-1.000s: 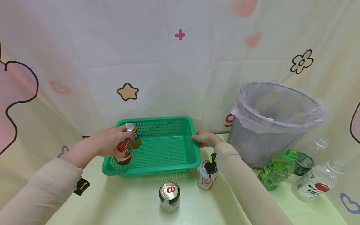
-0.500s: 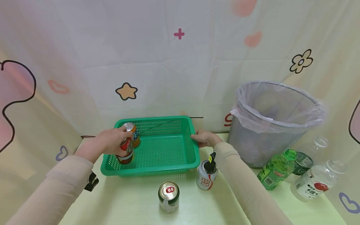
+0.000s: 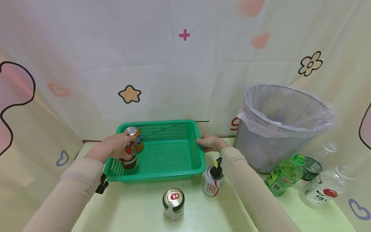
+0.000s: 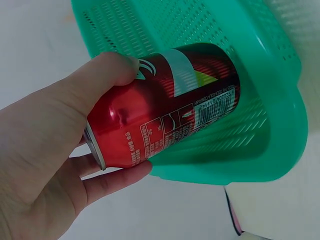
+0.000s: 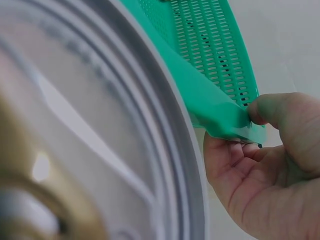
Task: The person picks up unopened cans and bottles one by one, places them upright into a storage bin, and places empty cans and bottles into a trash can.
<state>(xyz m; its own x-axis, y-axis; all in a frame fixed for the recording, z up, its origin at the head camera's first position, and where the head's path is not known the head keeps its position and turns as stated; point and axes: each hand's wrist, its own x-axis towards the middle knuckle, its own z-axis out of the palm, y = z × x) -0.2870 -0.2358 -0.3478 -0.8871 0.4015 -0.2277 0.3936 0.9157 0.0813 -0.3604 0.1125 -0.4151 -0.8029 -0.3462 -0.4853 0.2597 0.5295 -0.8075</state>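
Observation:
My left hand point(image 3: 116, 146) grips a red soda can point(image 3: 130, 158) by its upper part, thumb on one side and fingers on the other. The can is in the left end of a green plastic basket point(image 3: 165, 156); whether its base touches the floor I cannot tell. Just behind it, an orange and blue can point(image 3: 139, 141) stands inside the basket. At the basket's right rim, my right hand point(image 3: 211, 142) pinches the edge between thumb and fingers, as the right wrist view shows.
In front of the basket stand a gold-topped can point(image 3: 174, 204) and a silver can with red lettering point(image 3: 212, 187). A mesh bin point(image 3: 261, 154) with a clear liner is at right. Beside it are a green bottle point(image 3: 285, 177), a dark-labelled bottle point(image 3: 311, 169) and a clear bottle point(image 3: 324, 190).
My left forearm has swung to the right, and the red can has come down slightly and stands more upright in the basket. The right hand stays on the rim.

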